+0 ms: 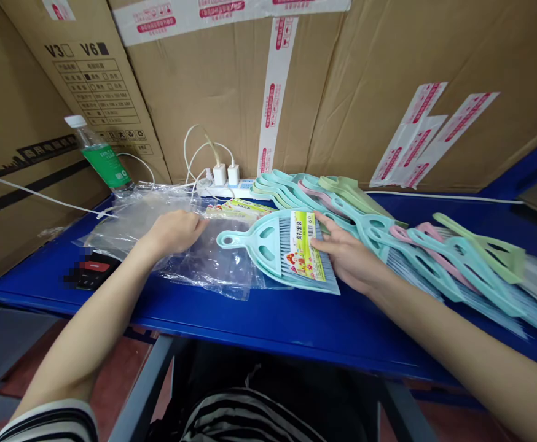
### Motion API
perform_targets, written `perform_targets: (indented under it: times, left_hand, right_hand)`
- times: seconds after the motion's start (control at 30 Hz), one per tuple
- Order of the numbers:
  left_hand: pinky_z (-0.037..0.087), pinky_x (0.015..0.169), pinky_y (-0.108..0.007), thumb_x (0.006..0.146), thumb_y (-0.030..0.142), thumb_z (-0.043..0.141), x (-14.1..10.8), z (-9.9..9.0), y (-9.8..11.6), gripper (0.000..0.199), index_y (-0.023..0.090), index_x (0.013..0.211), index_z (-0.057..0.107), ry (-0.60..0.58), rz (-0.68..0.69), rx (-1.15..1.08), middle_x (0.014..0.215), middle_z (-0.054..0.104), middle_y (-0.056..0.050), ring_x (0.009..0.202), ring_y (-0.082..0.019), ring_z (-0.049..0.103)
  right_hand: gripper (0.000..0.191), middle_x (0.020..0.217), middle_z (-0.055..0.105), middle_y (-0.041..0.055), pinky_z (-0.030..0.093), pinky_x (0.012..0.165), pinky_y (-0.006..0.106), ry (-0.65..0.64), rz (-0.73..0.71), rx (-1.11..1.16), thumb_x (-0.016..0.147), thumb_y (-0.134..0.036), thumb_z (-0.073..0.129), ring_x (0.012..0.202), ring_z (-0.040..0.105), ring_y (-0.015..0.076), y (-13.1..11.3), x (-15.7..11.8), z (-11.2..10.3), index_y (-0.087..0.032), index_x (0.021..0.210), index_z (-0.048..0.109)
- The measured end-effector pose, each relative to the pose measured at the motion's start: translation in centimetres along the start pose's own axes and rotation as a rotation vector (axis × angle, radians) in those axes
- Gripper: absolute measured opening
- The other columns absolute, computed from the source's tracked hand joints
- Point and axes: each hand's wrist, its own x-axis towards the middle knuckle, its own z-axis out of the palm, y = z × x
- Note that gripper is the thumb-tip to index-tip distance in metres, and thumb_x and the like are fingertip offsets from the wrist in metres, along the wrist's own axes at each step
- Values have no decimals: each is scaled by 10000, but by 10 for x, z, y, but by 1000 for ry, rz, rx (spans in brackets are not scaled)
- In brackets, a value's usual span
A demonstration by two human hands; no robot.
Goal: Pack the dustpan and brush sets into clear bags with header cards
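Observation:
My right hand (344, 248) grips the right edge of a light-blue dustpan (231, 240) nested with a grey-bristled hand brush (286, 230). A printed label card (306, 245) lies across the bristles, my thumb at its edge. The dustpan's handle points left, over the clear plastic bags. My left hand (176, 232) is closed, its fingertips pinching at a clear plastic bag (204, 261); the exact grip is partly hidden. More label cards (238, 209) lie behind the dustpan.
Several dustpans (291, 184) and hand brushes (439, 270) lie to the right. At the back sit a power strip (245, 187) with chargers and a tilted bottle (105, 162). A dark, partly blurred object (96, 270) rests at left. Cardboard boxes (222, 92) wall the blue table (268, 319).

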Motion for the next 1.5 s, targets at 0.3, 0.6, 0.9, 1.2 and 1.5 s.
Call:
perform_targets:
  times: [0.3,0.6,0.9,1.2,1.5]
  left_hand:
    - [368,608,-291,898,247,360,1,4,2,324,220,585,442,6,233,-279,547,645,-12,538,-143,550]
    - [377,538,-238,901,264,337,7,13,-3,249,221,676,435,-117,397,-558,543,660,27,403,-93,480]
    - [361,479,-217,848,252,412,10,18,-4,97,220,767,452,-165,453,-593,551,658,39,399,-85,483]
    - [348,547,-238,847,217,425,9,15,2,186,220,669,478,-143,385,-496,530,653,26,460,-105,494]
    - [353,598,-257,821,172,432,9,14,3,212,222,615,451,-65,327,-385,575,681,3,599,-142,599]
  right_hand:
    - [821,1108,735,24,549,985,431,-27,-21,1,878,-26,519,1031,709,200,-1,-1,-1,-330,1566,190]
    - [816,1147,724,36,557,965,424,-64,-33,-8,891,-61,533,1021,710,202,3,0,-3,-342,1570,177]
    - [823,1163,722,47,593,905,395,-74,17,-3,887,-37,521,1012,712,197,5,0,0,-301,1576,155]
    - [838,1148,728,34,612,876,389,-106,52,12,898,-36,505,1011,714,195,7,4,-3,-312,1579,102]
    - [858,1164,724,41,616,845,354,-127,45,15,907,-59,498,1002,718,189,3,2,0,-314,1582,33]
